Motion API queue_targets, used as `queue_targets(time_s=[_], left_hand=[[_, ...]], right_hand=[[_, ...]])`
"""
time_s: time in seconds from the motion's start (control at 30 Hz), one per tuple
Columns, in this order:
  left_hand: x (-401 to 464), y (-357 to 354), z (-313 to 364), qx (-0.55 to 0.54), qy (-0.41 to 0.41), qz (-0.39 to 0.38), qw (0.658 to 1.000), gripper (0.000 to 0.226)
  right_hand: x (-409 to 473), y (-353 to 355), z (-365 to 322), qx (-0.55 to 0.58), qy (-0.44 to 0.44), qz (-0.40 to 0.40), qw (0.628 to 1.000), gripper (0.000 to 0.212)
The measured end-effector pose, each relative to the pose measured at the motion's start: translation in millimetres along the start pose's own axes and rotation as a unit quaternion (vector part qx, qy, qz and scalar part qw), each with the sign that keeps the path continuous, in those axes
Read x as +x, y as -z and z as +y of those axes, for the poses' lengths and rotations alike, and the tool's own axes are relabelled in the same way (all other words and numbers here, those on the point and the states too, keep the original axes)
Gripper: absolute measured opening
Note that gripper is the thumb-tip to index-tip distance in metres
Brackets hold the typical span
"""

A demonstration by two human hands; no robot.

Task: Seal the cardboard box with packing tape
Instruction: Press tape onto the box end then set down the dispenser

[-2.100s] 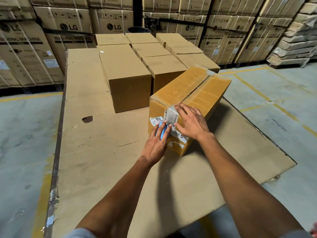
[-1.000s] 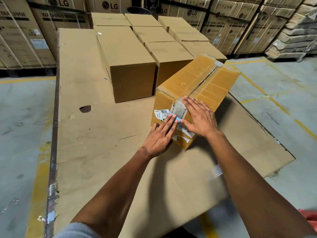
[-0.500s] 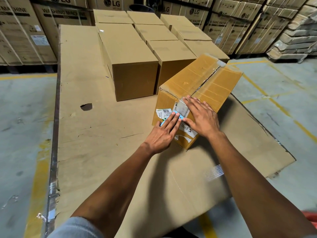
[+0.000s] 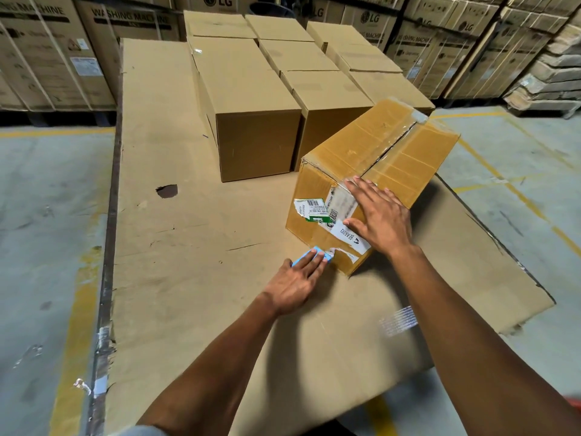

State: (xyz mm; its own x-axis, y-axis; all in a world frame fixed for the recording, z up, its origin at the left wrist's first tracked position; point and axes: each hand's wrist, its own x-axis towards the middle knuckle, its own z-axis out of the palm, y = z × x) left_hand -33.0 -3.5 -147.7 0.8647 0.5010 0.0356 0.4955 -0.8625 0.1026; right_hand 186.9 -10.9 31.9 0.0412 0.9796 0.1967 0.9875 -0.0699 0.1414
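The left hand (image 4: 297, 280) has been dragged down from the label area to the bottom near edge of the box (image 4: 371, 171), flattened over a small blue thing (image 4: 306, 257) (a cutter? too covered to tell), so the tape (image 4: 344, 201) looks cut or nearly done at this end. The right hand (image 4: 382, 220) is kept open and flat, pressed on the box's near top corner, nothing gripped. The roll isn't seen, and the box's far end is hidden.
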Motion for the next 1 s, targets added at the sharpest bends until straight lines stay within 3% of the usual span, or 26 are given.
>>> queue_targets(time_s=[0.13, 0.4, 0.57, 0.7, 0.87, 1.0], left_hand=[[-6, -3, 5, -0.008, 0.023, 0.006, 1.0, 0.075], [19, 62, -3, -0.004, 0.022, 0.129, 0.991, 0.081], [21, 78, -1, -0.007, 0.02, 0.144, 0.989, 0.083], [16, 97, -6, -0.074, 0.009, 0.173, 0.982, 0.076], [9, 128, -13, -0.165, -0.003, 0.2, 0.966, 0.072], [0, 152, -13, -0.182, 0.013, 0.216, 0.959, 0.072]], right_hand=[[1, -3, 3, -0.003, 0.001, -0.003, 1.0, 0.097], [0, -4, 3, -0.006, 0.003, -0.004, 1.0, 0.104], [-2, -4, 3, -0.001, 0.01, 0.002, 1.0, 0.114], [-2, 1, 9, 0.005, 0.077, -0.018, 0.997, 0.121], [10, 31, -1, 0.166, 0.145, -0.092, 0.971, 0.12], [23, 57, -13, 0.38, 0.07, -0.186, 0.903, 0.116]])
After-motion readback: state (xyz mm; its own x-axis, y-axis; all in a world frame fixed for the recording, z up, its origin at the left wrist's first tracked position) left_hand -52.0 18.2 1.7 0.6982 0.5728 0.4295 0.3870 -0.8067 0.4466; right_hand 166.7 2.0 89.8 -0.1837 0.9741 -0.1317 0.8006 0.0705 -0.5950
